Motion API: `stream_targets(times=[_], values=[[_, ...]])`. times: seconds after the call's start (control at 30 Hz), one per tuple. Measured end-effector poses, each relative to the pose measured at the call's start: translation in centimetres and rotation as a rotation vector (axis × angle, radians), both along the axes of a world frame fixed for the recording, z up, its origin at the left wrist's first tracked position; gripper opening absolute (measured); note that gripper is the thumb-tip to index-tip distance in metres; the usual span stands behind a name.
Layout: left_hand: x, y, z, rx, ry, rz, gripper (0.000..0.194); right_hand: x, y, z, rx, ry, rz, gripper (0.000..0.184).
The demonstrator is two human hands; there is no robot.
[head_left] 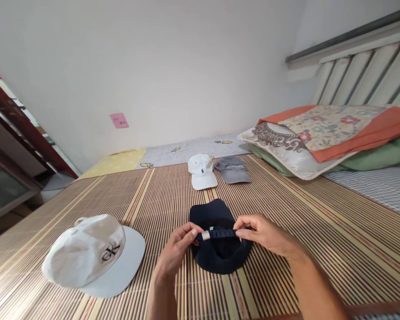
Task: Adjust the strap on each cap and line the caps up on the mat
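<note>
A dark navy baseball cap rests upside down on the striped bamboo mat, its brim pointing away from me. Its back strap, with a silvery buckle, spans the opening. My left hand pinches the strap's left end beside the buckle. At the other end, my right hand grips the strap between thumb and forefinger. Left of my hands lies a white cap with black CK lettering, brim toward the right. Farther off sit a white cap with a small dark emblem and a grey cap, side by side.
The bamboo mat covers the bed. Pillows are stacked at the right, topped by an orange floral cloth, near a slatted white radiator. A pink note is stuck to the wall behind.
</note>
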State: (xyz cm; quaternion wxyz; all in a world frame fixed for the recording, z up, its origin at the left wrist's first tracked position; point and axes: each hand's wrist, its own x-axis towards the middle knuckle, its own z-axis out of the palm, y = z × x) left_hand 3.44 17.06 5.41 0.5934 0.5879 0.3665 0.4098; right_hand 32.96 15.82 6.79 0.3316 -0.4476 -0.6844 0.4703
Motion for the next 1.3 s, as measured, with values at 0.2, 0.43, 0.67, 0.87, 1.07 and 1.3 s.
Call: stream_targets(times=[0.2, 0.43, 0.67, 0.87, 1.07, 1.3], values=[[0.06, 0.04, 0.17, -0.011, -0.022, -0.036, 0.029, 0.02, 0.05, -0.05, -0.007, 0.015, -0.016, 0.020], [0.19, -0.08, 0.16, 0.000, -0.004, -0.057, 0.033, -0.14, 0.24, -0.29, -0.026, 0.025, -0.028, 0.018], [0.48, -0.24, 0.35, -0.019, -0.114, -0.019, 0.027, -0.08, 0.36, -0.44, -0.017, 0.029, -0.028, 0.018], [0.28, -0.16, 0.04, -0.010, -0.118, -0.038, 0.029, -0.07, 0.23, -0.32, -0.014, 0.021, -0.039, 0.017], [0.13, -0.10, 0.03, -0.021, -0.144, -0.029, 0.027, -0.10, 0.15, -0.31, -0.024, 0.052, -0.047, 0.017], [0.12, -0.04, 0.16, -0.047, -0.175, 0.023, 0.030, 0.09, 0.36, -0.46, -0.028, 0.074, -0.043, 0.019]])
